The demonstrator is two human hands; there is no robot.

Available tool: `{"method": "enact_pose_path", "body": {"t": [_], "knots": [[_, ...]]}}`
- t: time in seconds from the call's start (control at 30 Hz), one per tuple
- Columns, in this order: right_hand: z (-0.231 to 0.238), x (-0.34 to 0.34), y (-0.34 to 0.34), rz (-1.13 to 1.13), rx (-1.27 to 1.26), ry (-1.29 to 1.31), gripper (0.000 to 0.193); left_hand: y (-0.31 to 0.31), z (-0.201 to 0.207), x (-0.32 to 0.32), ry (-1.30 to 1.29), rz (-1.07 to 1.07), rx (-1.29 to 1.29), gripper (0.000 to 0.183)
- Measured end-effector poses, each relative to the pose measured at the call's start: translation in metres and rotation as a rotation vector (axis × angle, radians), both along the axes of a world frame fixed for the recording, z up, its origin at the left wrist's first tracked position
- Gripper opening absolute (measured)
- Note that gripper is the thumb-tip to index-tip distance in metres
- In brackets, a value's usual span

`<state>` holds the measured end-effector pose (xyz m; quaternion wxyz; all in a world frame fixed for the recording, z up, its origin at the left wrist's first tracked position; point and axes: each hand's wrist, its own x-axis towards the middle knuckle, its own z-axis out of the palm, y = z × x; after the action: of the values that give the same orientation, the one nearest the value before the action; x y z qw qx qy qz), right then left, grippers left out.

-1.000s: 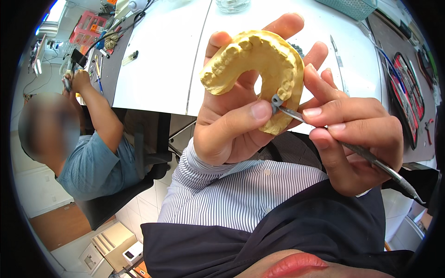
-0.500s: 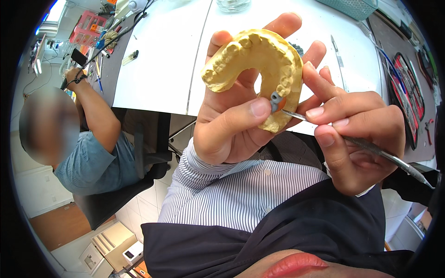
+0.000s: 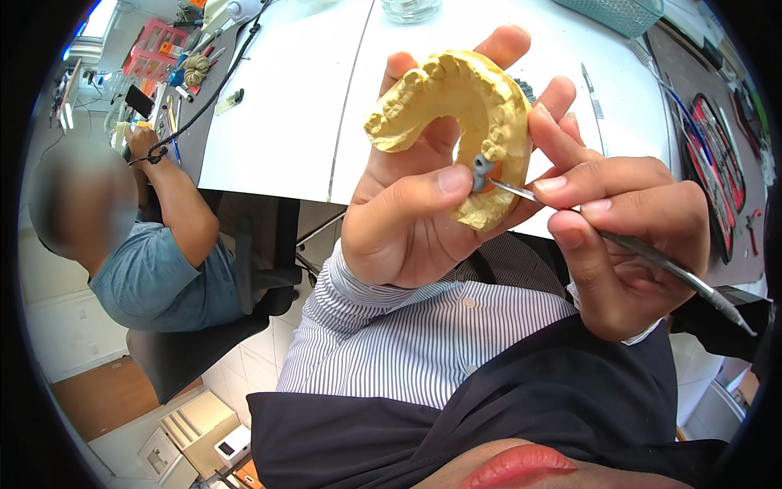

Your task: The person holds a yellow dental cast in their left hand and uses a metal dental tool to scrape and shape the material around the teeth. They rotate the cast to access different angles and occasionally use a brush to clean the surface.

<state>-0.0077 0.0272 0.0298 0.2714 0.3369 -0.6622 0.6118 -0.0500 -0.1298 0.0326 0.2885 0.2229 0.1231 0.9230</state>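
My left hand [image 3: 399,212] is closed around a yellow plaster dental model [image 3: 509,106], a horseshoe arch with moulded teeth, held up above the table. Its thumb presses beside a small grey wax-like piece [image 3: 481,165] set in a gap of the tooth row, where an orange-pink patch [image 3: 494,174] shows. In my right hand [image 3: 635,236], pinched between thumb and fingers, is a slim metal dental carving tool [image 3: 652,254]. The tool's thin tip points at the grey piece and seems to touch it or its edge.
On the white table [image 3: 277,122] lies a scalpel-like knife [image 3: 593,94]. A glass dish [image 3: 410,8] and a teal basket [image 3: 619,15] stand at the back. An open tool case [image 3: 717,163] lies at right. A co-worker [image 3: 163,269] sits at left.
The dental model has tilted slightly in my left hand, its left end shifting right. The tool tip has moved a little up and left. The co-worker's arm has shifted.
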Motion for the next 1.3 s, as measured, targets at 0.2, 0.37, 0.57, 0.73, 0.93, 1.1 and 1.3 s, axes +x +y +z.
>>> {"method": "enact_pose_path", "body": {"t": [0.2,0.37,0.57,0.73,0.93,1.1,1.3], "knots": [[0.002,-0.014,-0.006,0.015,0.026,-0.054,0.02,-0.012,0.004,-0.016,-0.02,-0.003,-0.175,0.07],[-0.003,-0.015,-0.012,0.008,-0.048,-0.07,0.02,-0.017,0.002,-0.018,-0.004,-0.009,-0.177,0.069],[0.001,-0.017,-0.014,-0.02,0.018,-0.043,0.02,-0.016,-0.004,-0.019,0.033,0.001,-0.001,0.066],[0.01,-0.019,-0.006,-0.008,0.17,-0.026,0.021,-0.016,-0.006,-0.02,0.077,0.029,-0.006,0.065],[0.001,-0.019,-0.01,-0.002,0.037,-0.022,0.022,-0.015,-0.006,-0.018,0.079,0.039,-0.023,0.065],[0.009,-0.018,-0.006,-0.025,0.19,-0.025,0.021,-0.016,-0.006,-0.018,0.09,0.065,-0.051,0.064],[0.001,-0.018,-0.006,0.03,0.046,-0.022,0.02,-0.015,-0.007,-0.018,0.149,0.063,-0.061,0.065]]}}
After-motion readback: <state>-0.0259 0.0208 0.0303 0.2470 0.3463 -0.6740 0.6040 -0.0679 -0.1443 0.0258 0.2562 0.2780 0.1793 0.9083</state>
